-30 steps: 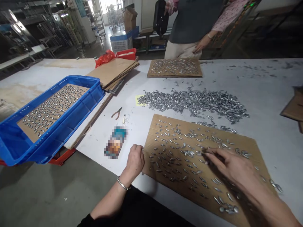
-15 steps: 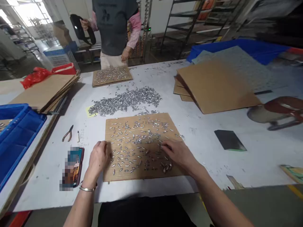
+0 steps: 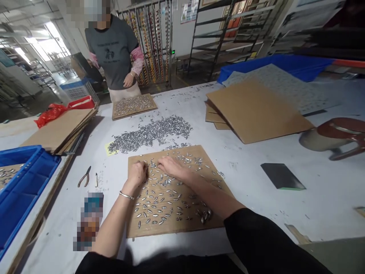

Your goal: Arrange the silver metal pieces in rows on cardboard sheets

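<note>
A brown cardboard sheet (image 3: 182, 224) lies in front of me, with many small silvery spindle-shaped pieces (image 3: 154, 222) spread over it. My left hand (image 3: 138, 173) rests over its upper left part, fingers curled down; whatever they hold is hidden. Just to the right, my right hand (image 3: 171, 166) has its fingertips pressed together low over the pieces near the sheet's upper edge, and anything between them is too small to name. Beyond the sheet lies a long heap of the same silvery pieces (image 3: 151, 133).
Pliers (image 3: 84, 177) and a blurred-out phone (image 3: 90, 220) lie at the left, near a blue crate (image 3: 25, 190). Cardboard sheets (image 3: 256, 110), a dark plate (image 3: 282, 176) and a tape dispenser (image 3: 336, 137) are on the right. Across the table stands a person (image 3: 115, 53).
Both hands have moved up the sheet, the right one far to the left beside the left one. The view has shifted, and the person opposite has lowered a raised hand.
</note>
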`<state>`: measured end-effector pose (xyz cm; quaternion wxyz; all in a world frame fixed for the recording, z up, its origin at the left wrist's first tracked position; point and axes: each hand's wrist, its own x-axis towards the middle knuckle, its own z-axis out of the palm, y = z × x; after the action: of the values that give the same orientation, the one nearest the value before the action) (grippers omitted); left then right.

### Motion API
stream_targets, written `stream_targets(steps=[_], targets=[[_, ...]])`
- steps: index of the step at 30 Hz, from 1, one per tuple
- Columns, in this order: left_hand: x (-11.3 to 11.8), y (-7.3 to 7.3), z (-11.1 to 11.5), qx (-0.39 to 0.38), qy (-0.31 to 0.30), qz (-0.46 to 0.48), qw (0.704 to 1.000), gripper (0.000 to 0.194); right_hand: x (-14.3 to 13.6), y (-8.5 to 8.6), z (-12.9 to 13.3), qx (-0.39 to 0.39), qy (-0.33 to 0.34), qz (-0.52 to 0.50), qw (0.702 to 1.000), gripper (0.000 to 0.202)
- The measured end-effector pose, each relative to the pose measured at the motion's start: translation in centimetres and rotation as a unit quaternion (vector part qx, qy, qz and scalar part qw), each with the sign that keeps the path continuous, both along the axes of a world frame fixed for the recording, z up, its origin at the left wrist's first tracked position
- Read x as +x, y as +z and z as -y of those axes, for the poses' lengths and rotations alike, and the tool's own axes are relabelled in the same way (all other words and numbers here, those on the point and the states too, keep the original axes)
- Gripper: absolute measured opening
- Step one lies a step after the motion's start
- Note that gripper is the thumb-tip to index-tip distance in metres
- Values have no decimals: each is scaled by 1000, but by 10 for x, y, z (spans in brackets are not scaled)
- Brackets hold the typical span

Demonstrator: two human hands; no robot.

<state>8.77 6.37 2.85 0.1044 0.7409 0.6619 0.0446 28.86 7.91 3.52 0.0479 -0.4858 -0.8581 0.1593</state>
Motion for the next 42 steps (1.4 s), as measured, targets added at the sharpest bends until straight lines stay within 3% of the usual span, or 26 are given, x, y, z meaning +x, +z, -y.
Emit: stream_targets(steps=[4, 15, 20, 24, 27, 36, 42], targets=[[-5, -4, -8, 3, 1, -1, 1000, 21, -18, -2, -16, -14, 32, 23, 999, 21], [-47, -3, -30, 29, 38, -6, 999, 24, -27, 0, -28, -48, 43, 96, 993, 26], [-34, -7, -36, 30, -16, -10, 999, 26, -18, 0, -44, -22, 6, 62, 998, 32], [-16, -14, -44, 14, -78, -29, 996, 22, -10, -3, -58, -53, -5, 77, 996, 27], [-10, -17, -50, 9, -102, -47, 994, 16, -6, -5, -63, -31, -13, 53, 998, 25], [-10, -27, -39, 18, -109, -66, 992, 17, -27, 3, -60, 2, 26, 53, 998, 25], [-16, -15, -32, 33, -96, -40, 994, 25, -28, 2, -47, -15, 83, 45, 995, 24]])
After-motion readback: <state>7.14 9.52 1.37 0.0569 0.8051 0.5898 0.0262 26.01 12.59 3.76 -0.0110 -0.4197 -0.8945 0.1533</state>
